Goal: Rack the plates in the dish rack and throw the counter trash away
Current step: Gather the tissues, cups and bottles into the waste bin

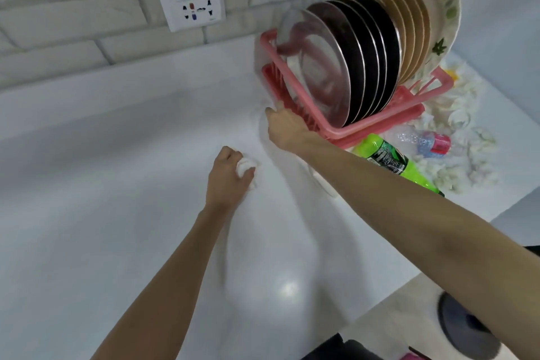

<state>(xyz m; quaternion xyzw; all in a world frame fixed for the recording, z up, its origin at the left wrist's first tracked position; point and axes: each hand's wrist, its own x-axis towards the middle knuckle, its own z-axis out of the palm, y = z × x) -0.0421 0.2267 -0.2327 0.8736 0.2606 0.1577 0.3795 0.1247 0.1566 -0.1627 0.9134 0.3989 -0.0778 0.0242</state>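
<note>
A pink dish rack stands at the back right of the white counter. In it, on edge, are steel plates, black plates, tan plates and a leaf-patterned plate. My left hand is closed around a crumpled white tissue on the counter. My right hand reaches to the rack's near-left corner with its fingers curled. Blur hides whether it grips anything. A white rim shows under my right forearm.
To the right of the rack lie a green bottle, a clear bottle with a pink label and several crumpled white tissues. A wall socket sits on the brick wall. The counter edge runs along the lower right, with the floor below.
</note>
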